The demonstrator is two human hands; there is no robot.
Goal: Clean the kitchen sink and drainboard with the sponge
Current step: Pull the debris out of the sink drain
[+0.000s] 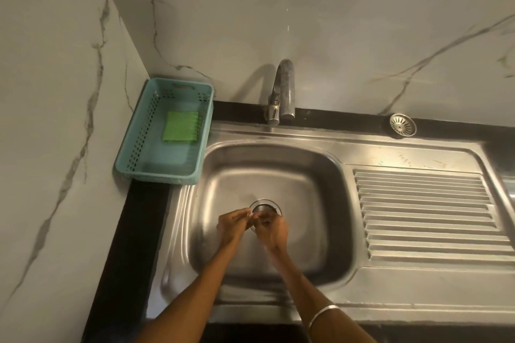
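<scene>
Marble-patterned walls meet in a corner at the upper left of the frame, above a black worktop (131, 231) that carries a steel sink (278, 167) with its ribbed drainboard (429, 214) to the right. A tap (282, 92) stands at the back edge, top centre, and no water shows running from it. A loose strainer (403, 125) lies on the back ledge toward the upper right.

Left of the basin sits a teal basket (145, 131), and the green sponge (181, 126) lies flat inside it, well apart from both hands. It is in nobody's hold.

Both hands are low in the basin at the centre of the frame, right over the drain (264, 205). The left hand (232, 224) has its fingers curled and pinched toward the right hand (271, 231); something small and pale shows at the fingertips, too small to name. The right hand is blurred, so whether its grip is closed on anything I cannot tell. A bangle (323, 315) rings the right forearm at the lower edge.

Judging progress: no suds or wet streaks are plain on the steel, and the sponge lies in the basket. The hands seem busy with the drain or with each other, so scrubbing looks either not begun or paused; basin and drainboard probably both remain to be wiped.
</scene>
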